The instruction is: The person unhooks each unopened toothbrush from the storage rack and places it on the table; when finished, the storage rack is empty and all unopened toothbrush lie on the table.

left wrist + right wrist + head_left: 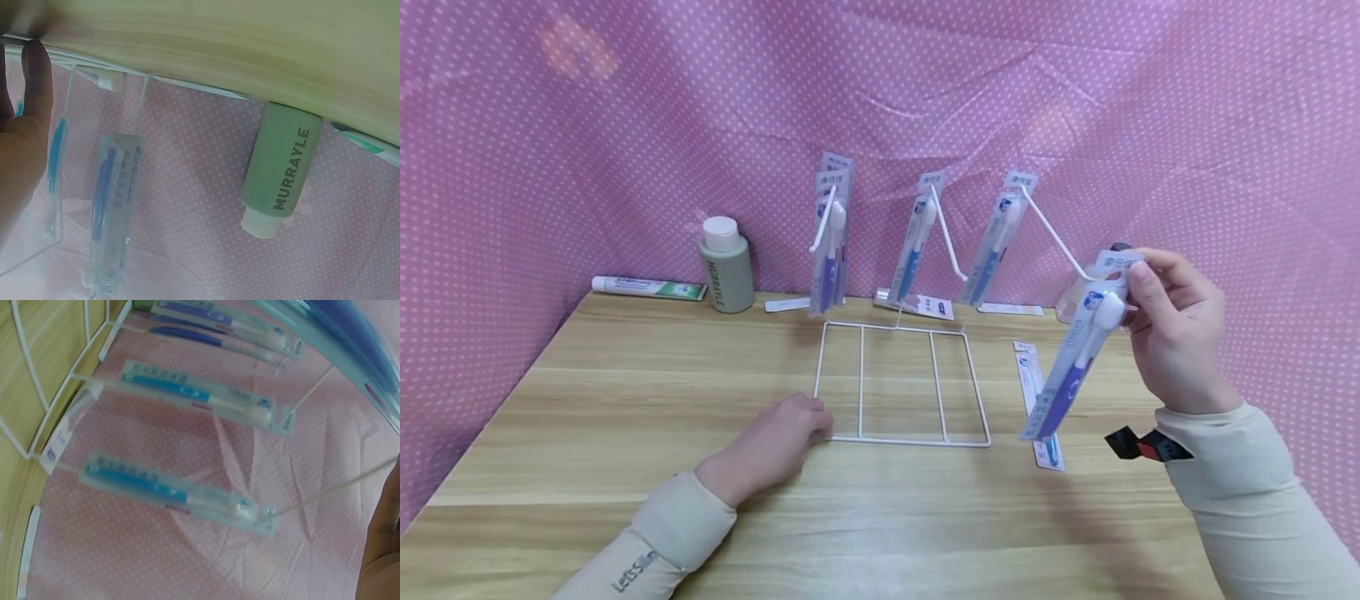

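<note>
A white wire rack (901,382) lies with its base flat on the wooden table, and three hook arms rise from its back. Packaged toothbrushes hang on the left hook (830,242), middle hook (916,242) and right hook (996,242). My right hand (1131,287) pinches the top of another packaged purple toothbrush (1071,371), right by the tip of the right hook (1084,272). My left hand (808,421) rests on the rack's front left corner, fingers on the wire. In the right wrist view the hanging packs (200,397) and the held pack (350,331) show close up.
A green bottle (727,267) and a toothpaste tube (647,287) stand at the back left. Loose toothbrush packs (1036,392) lie on the table right of the rack, under the held one. Flat packs (925,307) lie behind it. Pink dotted cloth walls the table in.
</note>
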`<state>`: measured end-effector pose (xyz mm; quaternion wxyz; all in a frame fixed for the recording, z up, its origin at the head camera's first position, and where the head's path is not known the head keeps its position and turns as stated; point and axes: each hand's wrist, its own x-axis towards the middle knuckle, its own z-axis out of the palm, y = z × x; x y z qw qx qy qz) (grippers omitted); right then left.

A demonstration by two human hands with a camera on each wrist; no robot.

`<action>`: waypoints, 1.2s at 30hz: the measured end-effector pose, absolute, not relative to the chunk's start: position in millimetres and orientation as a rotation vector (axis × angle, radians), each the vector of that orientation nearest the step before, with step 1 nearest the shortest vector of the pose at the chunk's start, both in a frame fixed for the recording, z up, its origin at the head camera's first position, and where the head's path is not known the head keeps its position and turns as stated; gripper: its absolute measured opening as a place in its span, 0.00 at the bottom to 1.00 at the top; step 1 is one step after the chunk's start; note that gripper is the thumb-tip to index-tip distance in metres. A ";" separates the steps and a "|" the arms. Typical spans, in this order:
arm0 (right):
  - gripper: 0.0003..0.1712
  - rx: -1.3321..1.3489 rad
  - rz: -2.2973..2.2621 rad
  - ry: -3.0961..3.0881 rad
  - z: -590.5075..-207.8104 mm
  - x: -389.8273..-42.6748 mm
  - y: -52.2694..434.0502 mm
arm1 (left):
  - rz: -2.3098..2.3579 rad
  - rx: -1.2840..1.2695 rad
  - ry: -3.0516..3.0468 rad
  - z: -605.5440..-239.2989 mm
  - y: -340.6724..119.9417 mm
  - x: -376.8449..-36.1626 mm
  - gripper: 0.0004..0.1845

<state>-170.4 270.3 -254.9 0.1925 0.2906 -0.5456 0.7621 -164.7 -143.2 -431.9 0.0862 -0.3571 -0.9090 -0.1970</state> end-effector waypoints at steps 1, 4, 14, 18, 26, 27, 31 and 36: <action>0.12 0.815 2.151 -1.526 -253.7 -170.4 274.1 | -0.589 -1.064 -2.707 -431.5 -143.3 -164.5 0.07; 0.12 0.780 2.181 -1.513 -251.1 -171.3 286.8 | -0.590 -1.067 -2.700 -430.6 -143.8 -163.7 0.08; 0.10 0.287 2.012 -1.980 -261.5 -193.4 340.8 | -0.578 -1.081 -2.680 -427.2 -143.8 -164.5 0.08; 0.09 0.046 1.789 -2.439 -284.2 -211.7 368.8 | -0.573 -1.082 -2.681 -429.2 -143.9 -164.7 0.08; 0.16 -0.164 1.671 -2.745 -338.2 -246.8 399.1 | -0.588 -1.071 -2.702 -431.3 -143.2 -164.6 0.08; 0.17 -0.190 1.684 -2.750 -343.1 -249.8 400.7 | -0.585 -1.071 -2.703 -431.4 -143.3 -164.3 0.08; 0.20 -0.286 1.678 -2.805 -360.0 -260.9 403.7 | -0.585 -1.072 -2.698 -431.7 -143.1 -163.0 0.08; 0.24 -0.319 1.642 -2.843 -381.2 -275.1 404.7 | -0.565 -1.069 -2.699 -430.9 -143.0 -163.2 0.08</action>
